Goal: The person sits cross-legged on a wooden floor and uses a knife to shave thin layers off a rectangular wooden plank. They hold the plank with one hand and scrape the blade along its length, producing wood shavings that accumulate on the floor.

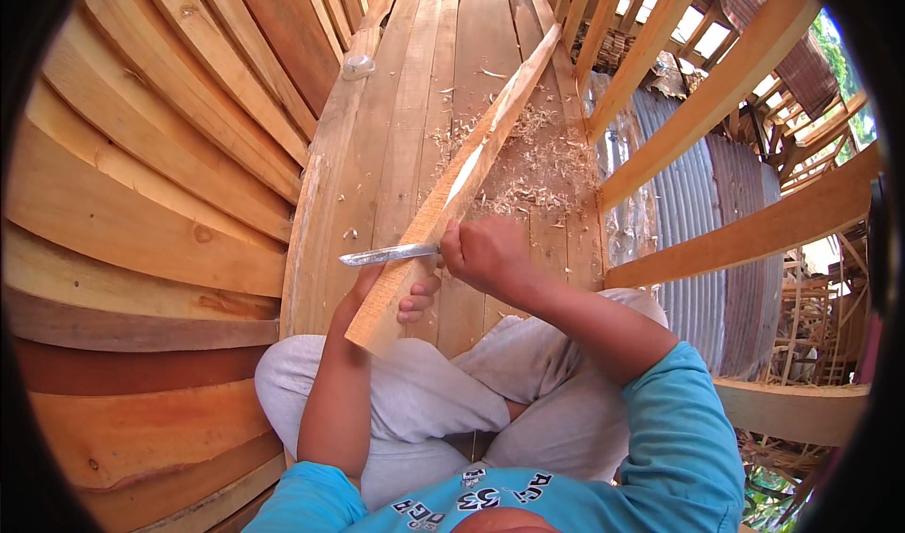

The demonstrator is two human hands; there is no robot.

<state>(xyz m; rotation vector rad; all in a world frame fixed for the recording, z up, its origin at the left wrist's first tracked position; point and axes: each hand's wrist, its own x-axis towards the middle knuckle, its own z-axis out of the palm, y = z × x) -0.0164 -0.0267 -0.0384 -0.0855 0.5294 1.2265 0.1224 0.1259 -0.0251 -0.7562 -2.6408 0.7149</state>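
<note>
While the left hand [401,297] grips the near end of a slat [452,189] from beneath, fingers curled round it, the right hand [485,253] is fisted on a knife [386,255], blade lying across the slat toward the left. Shavings [537,170] lie beyond both hands on the planks [415,109].

Pale tan plank [443,203], silvery knife [386,254], grey corrugated sheet [693,194].

Plank floor [415,137] strewn with wood shavings [537,170].

Curved plank wall [141,156], plank floor [415,90]; corrugated metal sheeting [679,184], daylight
</note>
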